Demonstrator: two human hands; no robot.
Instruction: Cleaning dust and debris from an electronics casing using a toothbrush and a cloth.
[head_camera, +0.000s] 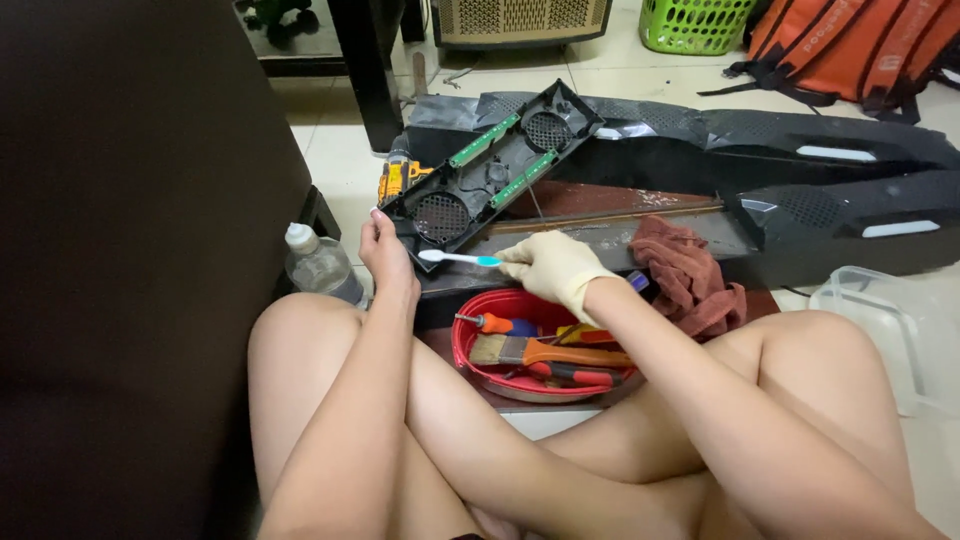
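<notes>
On a tiled floor (620, 75), a black panel (490, 165) with two round grilles leans at twelve o'clock; the left hand (385, 250) grips its lower corner. The gloved right hand (550, 268) is closed on a toothbrush (458, 259), bristles at the panel's edge; a red bowl (475, 345) of tools sits at six o'clock.

cream glove on right hand (548, 268), left hand (385, 248) bare

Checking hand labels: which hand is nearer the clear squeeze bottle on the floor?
Left. The left hand grips the black panel's corner, just right of the bottle. The gloved right hand holds a toothbrush farther right, above the red bowl.
</notes>
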